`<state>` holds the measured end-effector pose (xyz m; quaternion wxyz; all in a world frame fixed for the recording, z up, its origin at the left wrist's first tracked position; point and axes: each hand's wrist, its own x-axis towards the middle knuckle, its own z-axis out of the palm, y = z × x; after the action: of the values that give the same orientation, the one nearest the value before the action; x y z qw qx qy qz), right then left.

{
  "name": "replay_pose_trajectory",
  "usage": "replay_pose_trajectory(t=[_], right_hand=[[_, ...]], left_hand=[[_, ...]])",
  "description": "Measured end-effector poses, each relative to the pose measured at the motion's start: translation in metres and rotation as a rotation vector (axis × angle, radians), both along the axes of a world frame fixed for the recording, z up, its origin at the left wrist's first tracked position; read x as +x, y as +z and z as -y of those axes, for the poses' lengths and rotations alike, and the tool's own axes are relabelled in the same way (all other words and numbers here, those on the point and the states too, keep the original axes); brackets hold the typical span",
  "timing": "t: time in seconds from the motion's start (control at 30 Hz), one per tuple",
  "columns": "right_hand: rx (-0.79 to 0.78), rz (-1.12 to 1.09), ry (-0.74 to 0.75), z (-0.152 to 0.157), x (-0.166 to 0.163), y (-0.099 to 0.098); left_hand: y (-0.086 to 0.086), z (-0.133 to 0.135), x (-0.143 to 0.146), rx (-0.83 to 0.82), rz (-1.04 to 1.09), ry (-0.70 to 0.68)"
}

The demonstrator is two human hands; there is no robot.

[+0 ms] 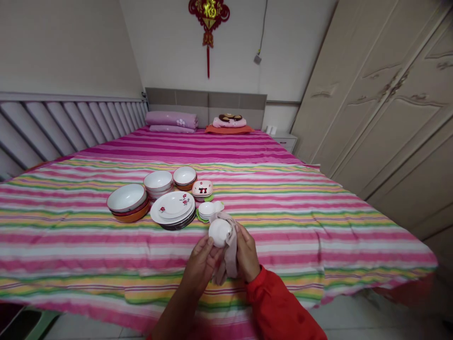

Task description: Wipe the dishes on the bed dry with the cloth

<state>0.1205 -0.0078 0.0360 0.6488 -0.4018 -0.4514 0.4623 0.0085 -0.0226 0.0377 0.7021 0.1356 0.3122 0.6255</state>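
Note:
My left hand grips a small white dish by its lower left edge, above the near part of the bed. Pressed against the dish's right side is a pale pinkish-grey cloth, held in my right hand; part of it hangs down between the hands. Just beyond the dish lies a stack of small white dishes with a green one at the bottom. To its left stands a stack of plates, the top one white with red flowers. Behind is a stack of small patterned dishes.
Three stacks of bowls, a left one, a middle one and a right one, stand on the striped bedsheet. Folded bedding lies by the headboard. A wardrobe rises on the right.

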Motion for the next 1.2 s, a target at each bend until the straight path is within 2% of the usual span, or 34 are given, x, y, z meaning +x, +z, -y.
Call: replay_pose_trajectory(t=[0.07, 0.13, 0.27, 0.37, 0.47, 0.53, 0.63, 0.73, 0.8, 0.87, 1.0, 1.1, 1.2], right_hand=[[0.014, 0.039, -0.047, 0.010, -0.005, -0.010], [0.109, 0.209, -0.130, 0.020, -0.009, -0.022], [0.513, 0.652, -0.239, 0.031, -0.014, -0.041], [0.722, 0.840, -0.233, 0.028, -0.013, -0.042], [0.745, 0.891, -0.243, 0.021, -0.010, -0.033], [0.700, 0.869, -0.249, 0.015, -0.007, -0.022], [0.498, 0.709, -0.204, 0.005, -0.004, -0.004], [0.181, 0.359, -0.096, -0.002, 0.001, 0.008], [-0.035, 0.074, 0.005, -0.004, 0.004, 0.009], [-0.180, -0.163, 0.124, -0.004, 0.006, 0.007], [-0.244, -0.376, 0.277, 0.001, 0.006, -0.001], [-0.255, -0.400, 0.273, 0.003, 0.007, -0.001], [-0.260, -0.334, 0.232, 0.003, 0.008, 0.000]], left_hand=[[0.002, -0.003, 0.002, -0.036, 0.080, 0.043], [0.004, -0.005, 0.003, -0.062, 0.136, 0.032], [0.001, -0.004, 0.003, -0.107, 0.140, -0.044], [-0.004, -0.001, 0.004, -0.072, 0.057, -0.066], [-0.007, 0.002, 0.005, 0.019, -0.049, -0.092], [-0.009, 0.004, 0.004, 0.083, -0.132, -0.142], [-0.011, 0.007, 0.002, 0.141, -0.261, -0.198], [-0.009, 0.008, -0.002, 0.121, -0.298, -0.221], [-0.006, 0.007, -0.005, 0.077, -0.245, -0.203], [-0.003, 0.004, -0.006, 0.050, -0.163, -0.143], [-0.004, -0.004, -0.008, 0.015, -0.038, -0.087], [-0.011, -0.007, -0.007, -0.015, -0.012, -0.104], [-0.013, -0.006, -0.005, -0.001, -0.051, -0.100]])
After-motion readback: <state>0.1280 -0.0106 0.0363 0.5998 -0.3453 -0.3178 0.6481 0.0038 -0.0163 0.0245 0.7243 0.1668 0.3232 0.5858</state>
